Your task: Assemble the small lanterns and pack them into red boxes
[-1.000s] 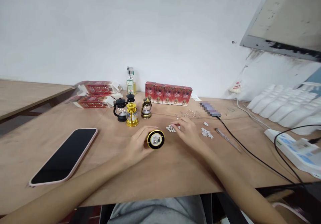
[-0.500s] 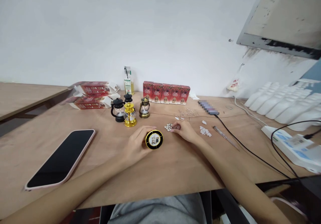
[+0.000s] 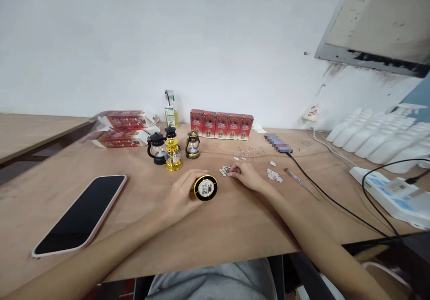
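Observation:
My left hand (image 3: 183,193) is wrapped round a small black and gold lantern (image 3: 205,188) lying on its side, its round base turned toward me. My right hand (image 3: 244,174) rests on the table just right of it, fingertips pinched at a little heap of small silver button cells (image 3: 224,170). I cannot make out whether a cell is between the fingers. Behind stand three toy lanterns: a black one (image 3: 156,148), a gold one (image 3: 173,154) and a dark bronze one (image 3: 192,145).
A phone (image 3: 82,214) with a pink case lies at the left. Red boxes (image 3: 221,124) line the back, flat cartons (image 3: 122,129) beside them. A slim screwdriver (image 3: 302,183), white scraps (image 3: 274,175), a black cable (image 3: 336,203) and a white power strip (image 3: 393,195) lie right.
My right hand has drawn in from a flat spread to a pinch at the button cells. The left hand and lantern have stayed put; the view shifted slightly.

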A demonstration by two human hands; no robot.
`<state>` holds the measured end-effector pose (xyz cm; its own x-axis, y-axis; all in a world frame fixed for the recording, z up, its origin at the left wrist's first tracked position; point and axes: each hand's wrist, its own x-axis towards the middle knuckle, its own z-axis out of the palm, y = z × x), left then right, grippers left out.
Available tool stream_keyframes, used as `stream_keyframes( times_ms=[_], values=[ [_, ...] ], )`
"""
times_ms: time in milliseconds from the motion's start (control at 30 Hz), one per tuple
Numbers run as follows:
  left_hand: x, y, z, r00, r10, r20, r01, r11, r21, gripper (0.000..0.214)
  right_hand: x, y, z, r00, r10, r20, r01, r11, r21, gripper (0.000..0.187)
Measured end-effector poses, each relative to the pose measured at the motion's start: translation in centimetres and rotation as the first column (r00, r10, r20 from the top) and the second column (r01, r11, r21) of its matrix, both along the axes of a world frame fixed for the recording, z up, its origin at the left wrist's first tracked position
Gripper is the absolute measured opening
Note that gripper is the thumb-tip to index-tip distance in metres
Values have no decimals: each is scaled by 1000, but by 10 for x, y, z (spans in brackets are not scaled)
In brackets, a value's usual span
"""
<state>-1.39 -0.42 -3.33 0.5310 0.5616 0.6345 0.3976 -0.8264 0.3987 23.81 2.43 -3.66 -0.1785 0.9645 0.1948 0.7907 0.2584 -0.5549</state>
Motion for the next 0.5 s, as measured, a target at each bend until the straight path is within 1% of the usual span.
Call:
stream_keyframes(
  times_ms=[133,300,433,500],
  values=[
    [0,0,0,1000,-6,-5,6,1000,2,35,2,1,-5,999,27,19,-28,999,35,7],
    [0,-1,1,1000,-2,-11,2,1000,-2,35,2,2,-7,999,34,29,-37,996,79,10],
    [0,-1,1,1000,4,-11,-4,1000,2,34,2,1,-1,1000,-18,4,18,993,114,16],
    [0,-1,2,1000,3,-6,-3,1000,3,33,2,1,0,998,-59,-6,59,990,126,16]
  ],
)
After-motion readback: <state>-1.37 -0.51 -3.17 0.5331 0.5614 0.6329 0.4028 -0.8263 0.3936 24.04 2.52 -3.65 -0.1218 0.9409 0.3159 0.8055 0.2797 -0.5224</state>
